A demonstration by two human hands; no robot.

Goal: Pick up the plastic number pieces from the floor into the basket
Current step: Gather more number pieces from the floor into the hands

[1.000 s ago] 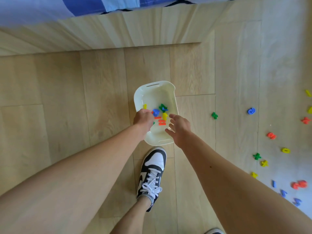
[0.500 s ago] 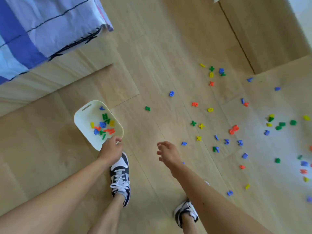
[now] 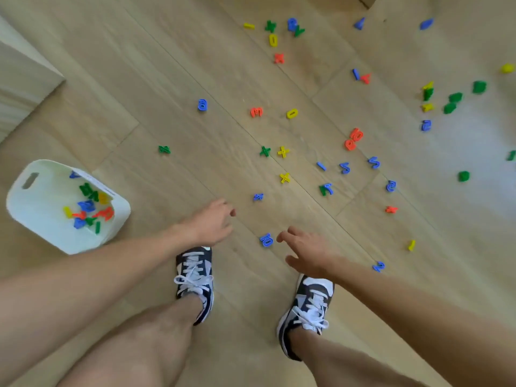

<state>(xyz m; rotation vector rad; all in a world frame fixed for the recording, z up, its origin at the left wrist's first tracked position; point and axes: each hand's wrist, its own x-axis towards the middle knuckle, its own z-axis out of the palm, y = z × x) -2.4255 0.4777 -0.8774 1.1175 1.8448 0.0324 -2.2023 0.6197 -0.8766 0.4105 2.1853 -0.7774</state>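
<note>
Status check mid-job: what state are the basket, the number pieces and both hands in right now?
basket: standing on the floor, partly filled.
pieces in basket: small mixed-colour heap.
scattered pieces: many lying loose, not yet picked up.
blue piece: lying beside the right hand, not held.
left hand: open, empty.
right hand: open, empty, fingers spread.

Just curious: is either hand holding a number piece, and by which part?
Nothing is held: the left hand and the right hand are both open and empty.
</note>
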